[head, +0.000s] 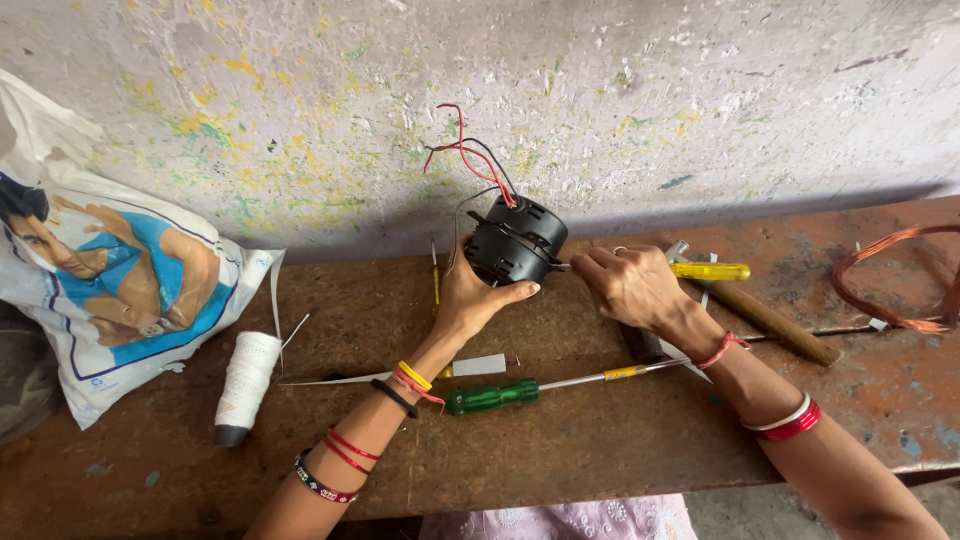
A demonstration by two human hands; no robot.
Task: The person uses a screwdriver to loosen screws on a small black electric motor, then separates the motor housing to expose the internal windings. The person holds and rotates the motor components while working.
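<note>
Left grip [478, 298] cupping black motor [515, 240], right grip [628, 283] closed on yellow-handled screwdriver [708, 271]

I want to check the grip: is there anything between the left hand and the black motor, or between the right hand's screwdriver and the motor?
Nothing visible. The left hand cups the black motor directly, and the yellow-handled screwdriver in the right hand reaches its side unobstructed.

- Motor [515, 240]: small, black and round, drum-shaped, held above the bench at mid scene, tilted with its end face turned to the right. Red and black wires [465, 150] rise from its top and curl up to the left.
- Screwdriver [708, 271]: yellow handle, lying level and pointing left, its thin metal tip at the motor's right side. The handle sticks out to the right.
</note>
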